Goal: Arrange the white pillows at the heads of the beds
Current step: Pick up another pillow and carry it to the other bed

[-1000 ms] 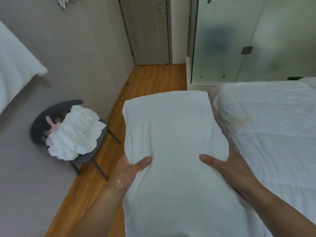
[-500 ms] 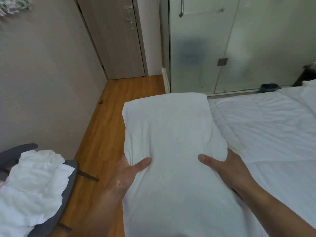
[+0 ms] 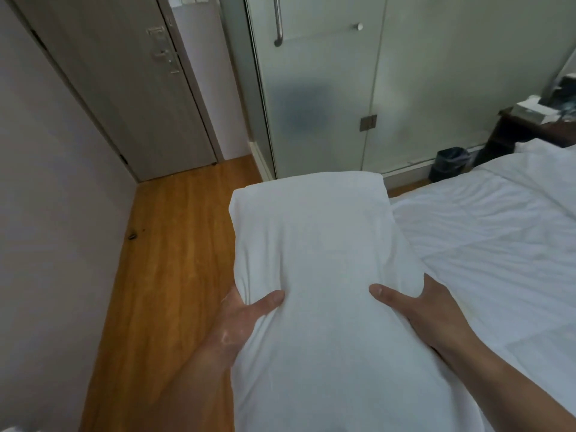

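Note:
A white pillow (image 3: 321, 244) is held lengthwise in front of me, above the left edge of a bed. My left hand (image 3: 240, 319) grips its left side with the thumb on top. On the pillow's right side, my right hand (image 3: 427, 310) grips the same way. The bed (image 3: 498, 238) with its rumpled white duvet stretches away to the right. Another white pillow or bedding edge (image 3: 539, 148) shows at the bed's far right end.
A strip of wooden floor (image 3: 174, 260) runs on the left between the bed and a grey wall. A grey door (image 3: 131, 88) and frosted glass panels (image 3: 343, 88) stand ahead. A small dark bin (image 3: 450, 162) and a dark side table (image 3: 526, 129) sit at the far right.
The view has swung to the right: the chair with white linen has left the frame, and the bin and side table have come in. Both hands keep their grip on the pillow.

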The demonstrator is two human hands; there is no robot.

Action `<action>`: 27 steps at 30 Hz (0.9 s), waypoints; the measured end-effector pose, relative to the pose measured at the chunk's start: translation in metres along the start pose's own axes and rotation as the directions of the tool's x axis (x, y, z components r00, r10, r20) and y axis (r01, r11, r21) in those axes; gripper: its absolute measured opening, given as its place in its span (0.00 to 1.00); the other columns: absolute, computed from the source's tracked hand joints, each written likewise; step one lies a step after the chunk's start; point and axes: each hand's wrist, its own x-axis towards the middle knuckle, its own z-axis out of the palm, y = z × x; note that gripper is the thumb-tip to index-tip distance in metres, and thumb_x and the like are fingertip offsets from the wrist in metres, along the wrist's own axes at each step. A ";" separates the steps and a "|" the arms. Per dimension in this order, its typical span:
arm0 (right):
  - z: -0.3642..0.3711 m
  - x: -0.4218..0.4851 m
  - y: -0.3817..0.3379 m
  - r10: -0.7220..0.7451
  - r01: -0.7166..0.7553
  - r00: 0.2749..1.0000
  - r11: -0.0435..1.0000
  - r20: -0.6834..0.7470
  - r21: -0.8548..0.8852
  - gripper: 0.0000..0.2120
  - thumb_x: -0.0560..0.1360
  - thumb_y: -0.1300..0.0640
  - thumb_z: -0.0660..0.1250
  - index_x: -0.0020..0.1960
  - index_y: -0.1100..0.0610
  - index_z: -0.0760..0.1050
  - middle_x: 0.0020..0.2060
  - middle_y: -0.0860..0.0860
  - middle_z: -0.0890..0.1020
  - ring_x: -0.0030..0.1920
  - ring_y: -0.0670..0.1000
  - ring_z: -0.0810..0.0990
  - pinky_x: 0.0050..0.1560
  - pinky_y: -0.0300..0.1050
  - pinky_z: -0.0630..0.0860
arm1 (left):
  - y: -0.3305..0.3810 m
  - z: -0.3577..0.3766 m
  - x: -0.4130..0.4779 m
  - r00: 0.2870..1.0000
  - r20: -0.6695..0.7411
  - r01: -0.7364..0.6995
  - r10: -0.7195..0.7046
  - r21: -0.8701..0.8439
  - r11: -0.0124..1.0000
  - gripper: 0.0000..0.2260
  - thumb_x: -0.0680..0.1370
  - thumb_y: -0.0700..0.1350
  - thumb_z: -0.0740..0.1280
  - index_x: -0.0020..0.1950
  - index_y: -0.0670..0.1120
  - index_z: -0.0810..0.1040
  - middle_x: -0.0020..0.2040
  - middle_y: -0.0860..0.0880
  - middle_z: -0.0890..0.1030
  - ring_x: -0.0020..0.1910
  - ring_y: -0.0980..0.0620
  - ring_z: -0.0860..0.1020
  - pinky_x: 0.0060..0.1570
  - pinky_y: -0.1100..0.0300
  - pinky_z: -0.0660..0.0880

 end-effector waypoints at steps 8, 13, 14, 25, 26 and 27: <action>0.017 0.166 -0.027 0.038 -0.036 0.998 0.999 -0.046 0.039 0.25 0.63 0.41 0.82 0.58 0.44 0.82 0.47 0.38 0.88 0.49 0.43 0.87 0.50 0.46 0.80 | 0.046 0.020 0.180 0.998 -0.011 -0.060 0.062 0.099 0.993 0.62 0.50 0.75 0.77 0.80 0.53 0.64 0.72 0.56 0.73 0.72 0.46 0.73 0.74 0.45 0.67; 0.005 0.261 -0.064 0.076 -0.074 0.995 0.997 -0.058 0.036 0.24 0.63 0.40 0.82 0.56 0.42 0.81 0.43 0.35 0.87 0.47 0.42 0.86 0.44 0.42 0.79 | 0.092 0.050 0.273 0.987 -0.023 -0.157 0.162 0.130 0.979 0.59 0.58 0.68 0.77 0.83 0.52 0.53 0.73 0.59 0.63 0.73 0.54 0.65 0.75 0.55 0.56; 0.004 0.276 -0.068 0.087 -0.085 0.994 0.996 -0.064 0.036 0.24 0.63 0.40 0.82 0.56 0.42 0.80 0.43 0.35 0.87 0.46 0.42 0.86 0.43 0.41 0.79 | 0.099 0.056 0.290 0.988 -0.006 -0.155 0.157 0.123 0.980 0.56 0.62 0.63 0.78 0.82 0.52 0.53 0.71 0.60 0.63 0.71 0.55 0.65 0.73 0.57 0.56; 0.017 0.457 -0.104 0.203 -0.187 0.940 0.979 -0.273 0.083 0.30 0.62 0.36 0.80 0.61 0.44 0.80 0.50 0.41 0.87 0.51 0.48 0.86 0.55 0.53 0.82 | 0.157 0.101 0.527 0.965 0.261 -0.041 0.016 0.090 0.995 0.41 0.46 0.70 0.80 0.56 0.62 0.76 0.53 0.64 0.82 0.46 0.72 0.81 0.53 0.64 0.74; 0.020 0.474 -0.108 0.219 -0.198 0.929 0.975 -0.299 0.101 0.30 0.62 0.37 0.80 0.61 0.44 0.80 0.49 0.42 0.87 0.51 0.48 0.86 0.55 0.53 0.82 | 0.162 0.105 0.555 0.958 0.286 -0.031 0.003 0.095 0.995 0.38 0.46 0.69 0.81 0.54 0.62 0.77 0.51 0.63 0.83 0.44 0.71 0.82 0.50 0.65 0.75; 0.024 0.490 -0.113 0.240 -0.213 0.917 0.970 -0.320 0.117 0.30 0.62 0.38 0.80 0.61 0.45 0.80 0.49 0.42 0.87 0.50 0.48 0.86 0.55 0.53 0.82 | 0.169 0.108 0.580 0.950 0.311 -0.026 -0.008 0.105 0.994 0.37 0.46 0.67 0.82 0.52 0.61 0.78 0.49 0.62 0.85 0.43 0.70 0.82 0.48 0.65 0.75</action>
